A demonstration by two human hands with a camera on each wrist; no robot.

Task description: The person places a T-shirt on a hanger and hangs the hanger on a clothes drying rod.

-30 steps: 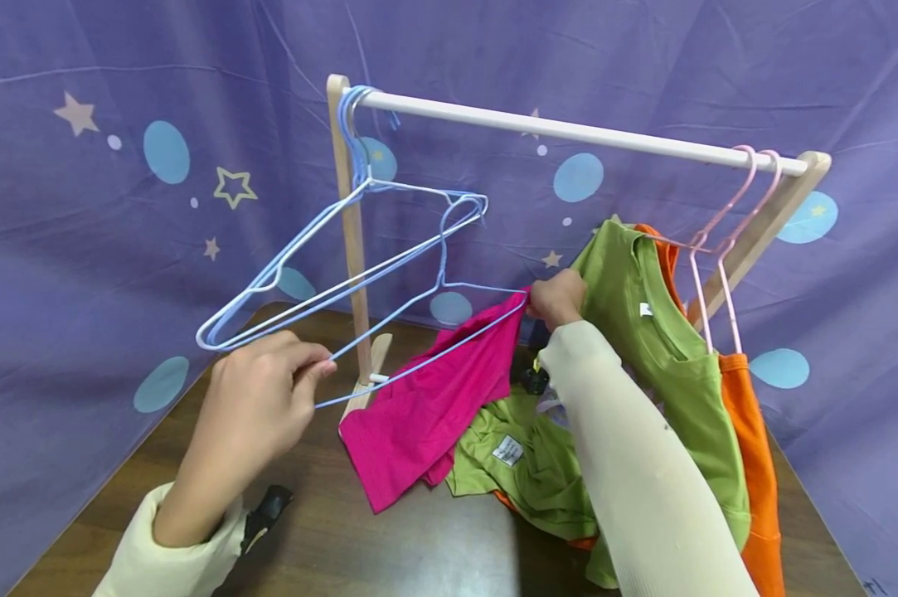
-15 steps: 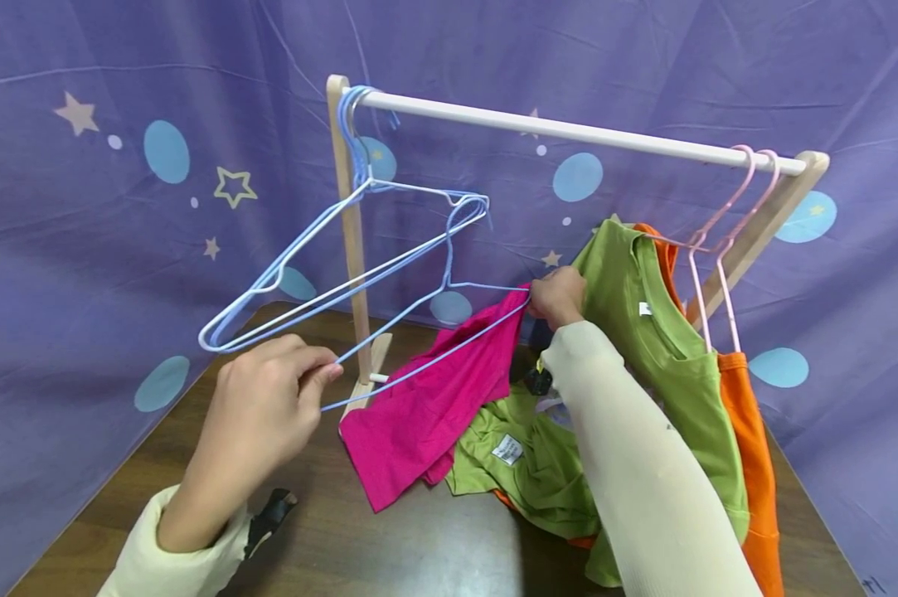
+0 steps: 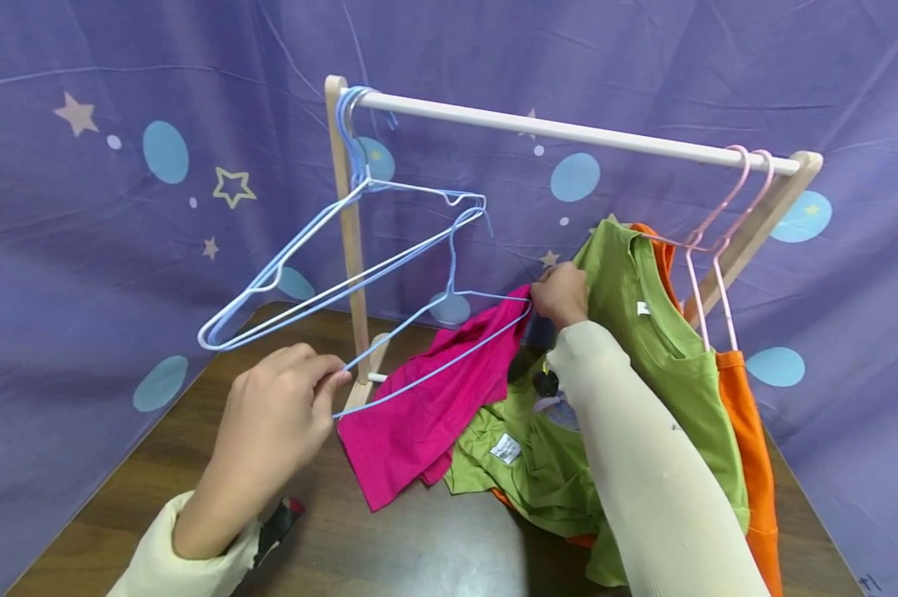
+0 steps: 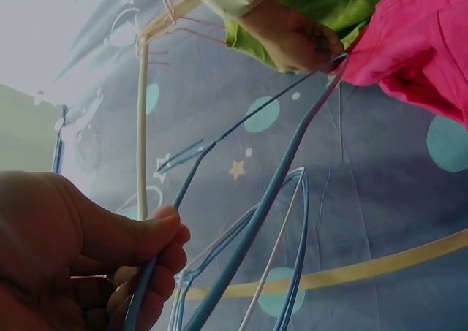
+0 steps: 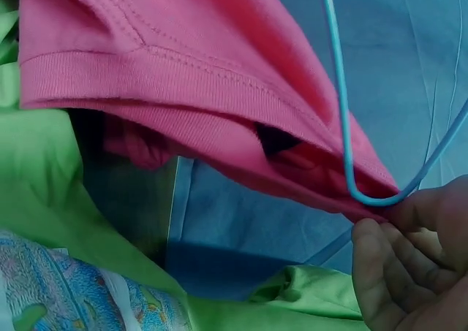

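My left hand (image 3: pixel 280 414) pinches the lower left side of a light blue wire hanger (image 4: pixel 274 181), its hook standing up near the rack's hanging hangers. My right hand (image 3: pixel 562 294) pinches the edge of a bright pink shirt (image 3: pixel 422 444) between thumb and fingers. The shirt drapes down to the left from those fingers. In the right wrist view, the hanger's rounded far end (image 5: pixel 376 199) lies against the pink cloth, right at the pinching fingertips. A ribbed band (image 5: pixel 183 75) and a dark opening of the shirt show beside it.
A clothes rack (image 3: pixel 568 130) carries blue and white hangers (image 3: pixel 292 249) at left. Pink hangers (image 3: pixel 693 240) at right bear a green shirt (image 3: pixel 665 332) and an orange garment (image 3: pixel 750 464). Another green garment (image 3: pixel 523 481) lies on the brown table (image 3: pixel 389 555), under the right forearm.
My left hand has moved slightly right, and the blue hanger with it; its neck sits a little lower and further right. The right hand keeps its pinch on the pink shirt.
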